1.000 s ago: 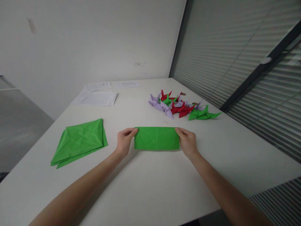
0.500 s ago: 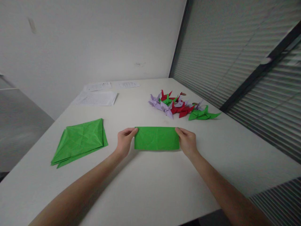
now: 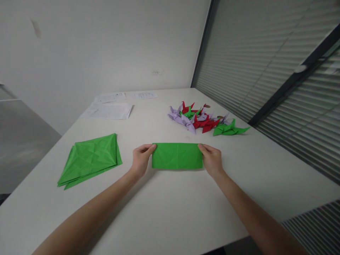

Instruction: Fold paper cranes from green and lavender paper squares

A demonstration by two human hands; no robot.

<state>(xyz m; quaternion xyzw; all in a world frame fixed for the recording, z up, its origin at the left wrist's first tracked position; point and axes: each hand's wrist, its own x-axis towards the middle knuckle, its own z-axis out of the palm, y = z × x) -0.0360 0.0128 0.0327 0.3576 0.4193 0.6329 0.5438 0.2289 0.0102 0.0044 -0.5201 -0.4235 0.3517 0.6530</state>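
Note:
A green sheet of origami paper [image 3: 177, 156], folded into a wide rectangle, is stretched between both hands in the middle of the head view. Crease lines cross its face, one running down the centre. My left hand [image 3: 141, 159] pinches its upper left corner between thumb and fingers. At the upper right corner, my right hand [image 3: 211, 158] has the same kind of pinch. A thin shadow lies under the paper's lower edge. To the left of my left hand rests a stack of creased green paper sheets [image 3: 91, 157].
Folded paper cranes [image 3: 204, 122] in red, purple and green lie heaped at the back right of the white table [image 3: 164, 212]. Printed papers [image 3: 110, 111] sit at the back left. A window with blinds [image 3: 265, 63] borders the right side, a wall [image 3: 119, 42] the back.

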